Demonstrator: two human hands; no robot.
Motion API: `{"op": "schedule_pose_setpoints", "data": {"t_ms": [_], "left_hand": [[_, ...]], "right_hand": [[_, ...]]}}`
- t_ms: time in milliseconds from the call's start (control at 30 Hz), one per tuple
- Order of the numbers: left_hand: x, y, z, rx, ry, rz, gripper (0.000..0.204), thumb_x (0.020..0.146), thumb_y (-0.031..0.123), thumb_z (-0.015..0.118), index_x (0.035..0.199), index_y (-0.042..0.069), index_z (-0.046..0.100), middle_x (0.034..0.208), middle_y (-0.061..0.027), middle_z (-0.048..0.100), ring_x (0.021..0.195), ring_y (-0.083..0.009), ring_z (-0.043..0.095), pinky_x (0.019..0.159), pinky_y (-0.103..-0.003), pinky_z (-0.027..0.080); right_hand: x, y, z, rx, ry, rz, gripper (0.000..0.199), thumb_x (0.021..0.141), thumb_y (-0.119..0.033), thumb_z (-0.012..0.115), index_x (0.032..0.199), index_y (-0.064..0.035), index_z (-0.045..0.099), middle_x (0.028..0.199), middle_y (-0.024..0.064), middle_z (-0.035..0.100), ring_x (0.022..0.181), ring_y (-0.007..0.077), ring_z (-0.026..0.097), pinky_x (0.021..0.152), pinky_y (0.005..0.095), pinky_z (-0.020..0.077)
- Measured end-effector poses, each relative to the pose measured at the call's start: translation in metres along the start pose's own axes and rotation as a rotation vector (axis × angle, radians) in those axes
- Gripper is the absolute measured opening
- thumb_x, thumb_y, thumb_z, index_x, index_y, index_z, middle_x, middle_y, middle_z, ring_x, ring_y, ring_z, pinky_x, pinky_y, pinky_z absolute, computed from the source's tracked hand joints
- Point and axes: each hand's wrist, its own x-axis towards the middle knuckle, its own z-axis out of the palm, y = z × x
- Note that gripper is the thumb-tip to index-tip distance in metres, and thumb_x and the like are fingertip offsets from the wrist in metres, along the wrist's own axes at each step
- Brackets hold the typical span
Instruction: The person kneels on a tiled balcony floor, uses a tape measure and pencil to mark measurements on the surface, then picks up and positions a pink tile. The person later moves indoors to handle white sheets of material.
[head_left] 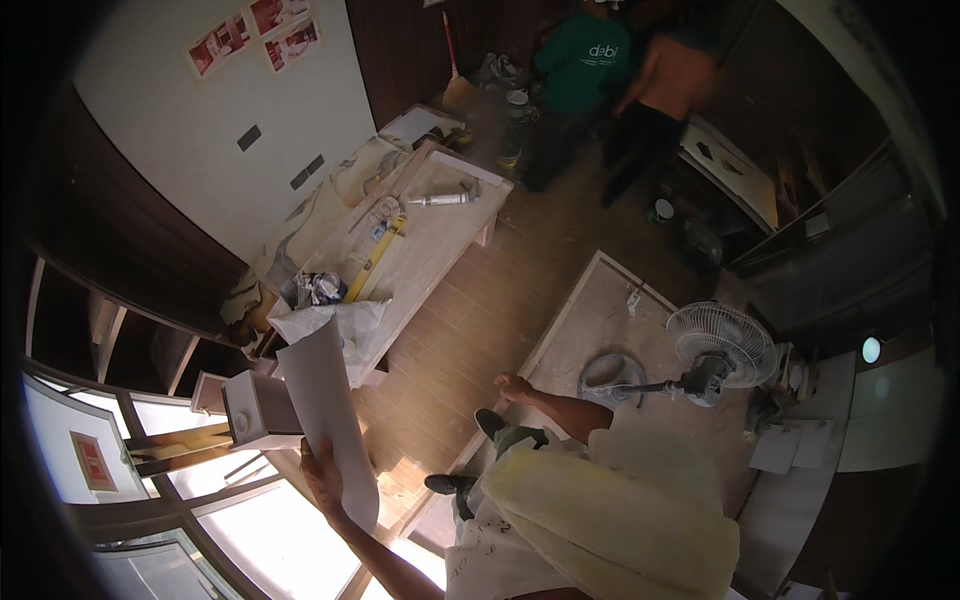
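My left hand (322, 476) grips the edge of a white, gently curved sheet (335, 420), which stands tall at my left. Its fingers lie against the sheet's lower left side, and the thumb is hard to see. My right hand (514, 388) is out in front of me, bent at the elbow, its fingers curled with nothing visible in them. It hangs near the long edge of a low board-topped table (560, 350); whether it touches that edge I cannot tell. A pale yellow, cloth-like surface (620, 525) covers much of the lower view by my body.
A grey pedestal fan (715, 350) lies across the low table. Another worktable (430, 235) holds a caulking gun (445, 200), a yellow spirit level (375, 260) and plastic sheeting (335, 325). Two people stand at the back, in a green shirt (585, 62) and an orange shirt (672, 75).
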Motion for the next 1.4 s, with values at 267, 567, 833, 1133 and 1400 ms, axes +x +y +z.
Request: {"op": "schedule_pose_setpoints", "data": {"t_ms": [267, 567, 833, 1133, 1400], "left_hand": [[0.015, 0.01, 0.017, 0.044, -0.004, 0.123, 0.032, 0.093, 0.019, 0.055, 0.114, -0.005, 0.056, 0.091, -0.0188, 0.065, 0.078, -0.0247, 0.058, 0.072, -0.037, 0.047], [0.011, 0.027, 0.006, 0.049, 0.014, 0.107, 0.022, 0.094, 0.014, 0.054, 0.107, -0.002, 0.058, 0.086, -0.0147, 0.064, 0.076, -0.0209, 0.056, 0.071, -0.035, 0.046], [0.021, -0.033, -0.032, -0.006, -0.078, 0.126, 0.015, 0.093, 0.012, 0.057, 0.104, 0.001, 0.059, 0.083, -0.013, 0.062, 0.076, -0.0182, 0.054, 0.073, -0.032, 0.046], [0.072, -0.081, 0.019, 0.006, -0.064, 0.302, 0.014, 0.093, 0.009, 0.056, 0.104, 0.0, 0.059, 0.08, -0.0164, 0.061, 0.071, -0.0254, 0.056, 0.068, -0.037, 0.046], [0.172, -0.09, 0.114, 0.025, -0.002, 0.547, 0.018, 0.095, 0.015, 0.058, 0.106, 0.001, 0.059, 0.083, -0.0113, 0.065, 0.075, -0.0156, 0.054, 0.071, -0.031, 0.046]], "right_hand": [[0.001, 0.022, 0.0, 0.07, -0.109, -0.085, 0.045, 0.078, -0.004, 0.052, 0.122, -0.0003, 0.053, 0.079, 0.0111, 0.064, 0.063, 0.0188, 0.063, 0.06, 0.0325, 0.0528], [0.001, 0.062, 0.004, 0.209, -0.187, 0.112, 0.044, 0.077, -0.008, 0.057, 0.121, 0.0, 0.05, 0.075, 0.0106, 0.064, 0.06, 0.0178, 0.062, 0.054, 0.0299, 0.0514], [-0.026, -0.006, 0.021, 0.437, 0.048, 0.086, 0.039, 0.082, -0.011, 0.054, 0.119, 0.0023, 0.057, 0.076, 0.0104, 0.064, 0.064, 0.0171, 0.063, 0.058, 0.0293, 0.0513], [-0.011, 0.105, 0.022, 0.304, 0.093, 0.248, 0.038, 0.084, -0.014, 0.061, 0.121, -0.0072, 0.055, 0.085, 0.0093, 0.065, 0.072, 0.0186, 0.065, 0.065, 0.0357, 0.0518], [0.142, 0.242, 0.043, 0.689, -0.192, 0.021, 0.034, 0.085, -0.018, 0.067, 0.114, -0.0042, 0.055, 0.083, 0.0089, 0.063, 0.065, 0.0173, 0.062, 0.058, 0.0316, 0.0516]]}}
